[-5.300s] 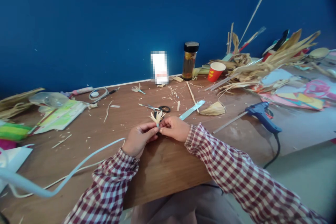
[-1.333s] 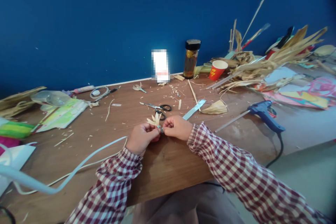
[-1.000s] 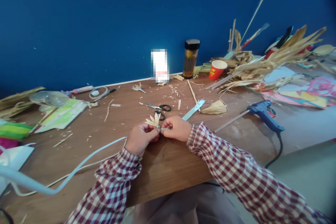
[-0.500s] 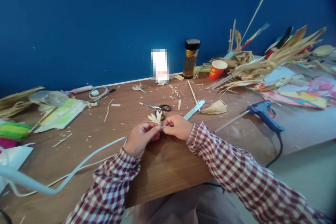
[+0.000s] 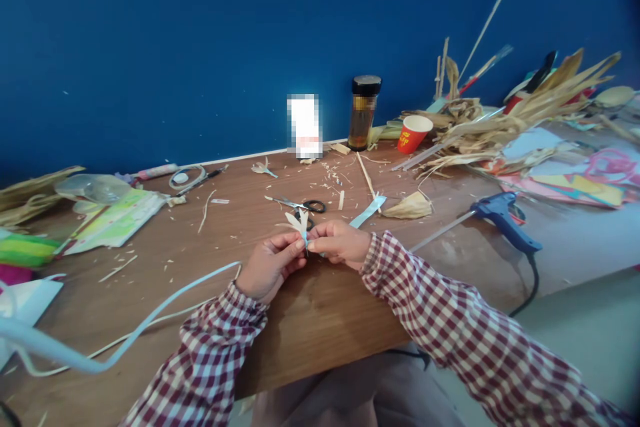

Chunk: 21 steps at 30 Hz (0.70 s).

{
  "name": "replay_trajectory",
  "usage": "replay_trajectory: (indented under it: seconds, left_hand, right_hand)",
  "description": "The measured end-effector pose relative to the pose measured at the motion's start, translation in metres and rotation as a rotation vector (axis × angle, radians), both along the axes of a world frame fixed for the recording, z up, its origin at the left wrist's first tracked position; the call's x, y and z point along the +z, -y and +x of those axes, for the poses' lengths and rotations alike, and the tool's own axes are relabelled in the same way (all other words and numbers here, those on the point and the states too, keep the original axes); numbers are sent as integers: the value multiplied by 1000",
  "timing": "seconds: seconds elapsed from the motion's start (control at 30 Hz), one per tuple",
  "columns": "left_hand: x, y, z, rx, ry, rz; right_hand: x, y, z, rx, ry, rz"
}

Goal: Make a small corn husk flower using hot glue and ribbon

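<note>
A small pale flower of dried husk petals (image 5: pixel 299 221) stands up between my two hands, its base light blue. My left hand (image 5: pixel 270 265) is closed, thumb and fingers pinching that base from the left. From the other side my right hand (image 5: pixel 340 240) pinches at the same spot, its fingers curled. Behind its knuckles a light blue strip (image 5: pixel 369 211) sticks out; whether the hand grips it is hidden. Black-handled scissors (image 5: pixel 314 205) lie just beyond the flower. Farther back rests another small husk flower (image 5: pixel 263 168) with a bluish stem.
On the right lie a blue glue gun (image 5: pixel 507 217), a husk piece (image 5: pixel 410 205) and a heap of dried husks (image 5: pixel 465 123). A red paper cup (image 5: pixel 414 135) and a dark-lidded bottle (image 5: pixel 363 113) stand near the wall. A white cable (image 5: pixel 125 347) crosses the left side.
The flower has turned a little between my fingers, showing more of its blue base. My right hand has shifted slightly, and the light blue strip's far end has moved a little left.
</note>
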<state>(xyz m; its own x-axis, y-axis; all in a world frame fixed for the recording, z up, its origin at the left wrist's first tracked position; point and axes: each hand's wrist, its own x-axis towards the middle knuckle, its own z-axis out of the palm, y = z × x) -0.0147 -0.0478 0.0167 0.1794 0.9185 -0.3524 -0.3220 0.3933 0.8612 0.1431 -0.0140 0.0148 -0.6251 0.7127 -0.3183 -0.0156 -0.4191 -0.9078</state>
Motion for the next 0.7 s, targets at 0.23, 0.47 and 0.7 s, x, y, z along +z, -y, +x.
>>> replay_trajectory:
  seconds: [0.23, 0.47, 0.7]
  left_hand:
    - [-3, 1, 1, -29, -59, 55]
    - [-7, -1, 4, -13, -238, 166]
    - [-8, -3, 5, 40, -244, 106]
  right_hand:
    - [-4, -1, 3, 4, 112, 125]
    - [-17, -1, -4, -137, 236, 320]
    - [-15, 0, -4, -133, 255, 273]
